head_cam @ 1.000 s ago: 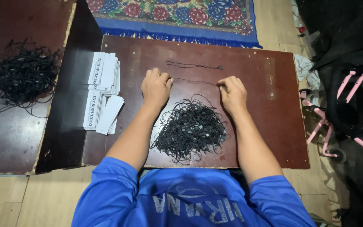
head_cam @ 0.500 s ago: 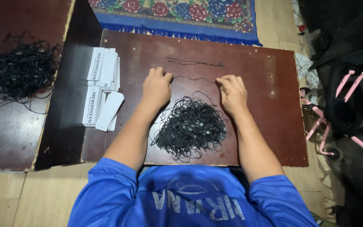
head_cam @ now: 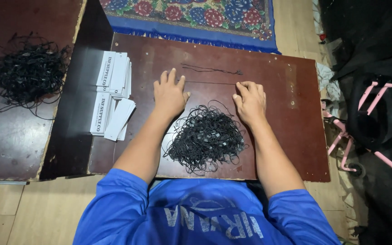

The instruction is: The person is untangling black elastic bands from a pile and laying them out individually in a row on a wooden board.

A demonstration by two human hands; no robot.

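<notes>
Brown low table (head_cam: 286,118) on wood floor (head_cam: 32,213), floral rug (head_cam: 196,13) behind.

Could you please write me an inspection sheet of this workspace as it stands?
Surface: dark brown wooden board, scuffed.
Job's things: tangled pile of black cords between the forearms; one cord stretched straight between the hands; another single cord beyond.
Clutter: stacks of white paper tags at the left.
Hands: left hand flat on the board; right hand curled at the cord's end.
Cables: nothing seen.
Surroundings: second cord pile, floral rug, pink-framed object.

both hands (head_cam: 170,92) (head_cam: 249,100) flat — palms down
</notes>
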